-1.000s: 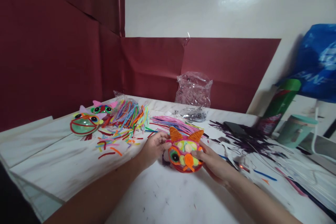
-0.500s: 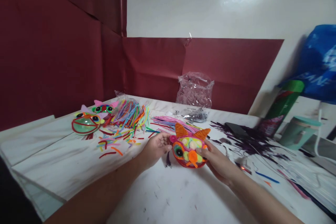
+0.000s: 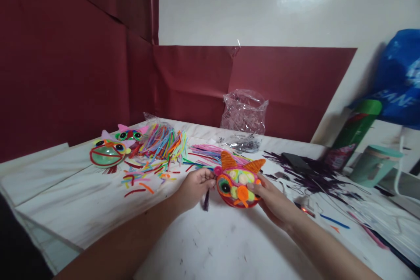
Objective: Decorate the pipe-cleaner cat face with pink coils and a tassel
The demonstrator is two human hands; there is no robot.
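Both my hands hold up a colourful pipe-cleaner animal face (image 3: 237, 183) with orange ears, a dark eye, pale pompoms and an orange nose, just above the white marble-pattern table (image 3: 98, 210). My left hand (image 3: 193, 186) pinches its left edge by a pink pompom, and a short dark tassel (image 3: 206, 201) hangs below those fingers. My right hand (image 3: 274, 201) grips the right side, thumb on the front.
Two finished faces (image 3: 110, 151) lie at the far left beside a heap of coloured pipe cleaners (image 3: 162, 142). A clear plastic bag (image 3: 243, 111), purple strands (image 3: 308, 170), a teal cup (image 3: 374, 164), a green can (image 3: 352, 133) and a blue bag (image 3: 398, 78) stand behind and right.
The face has lifted slightly and shifted right with both hands. The dark tassel, earlier on the table, now hangs from my left fingers.
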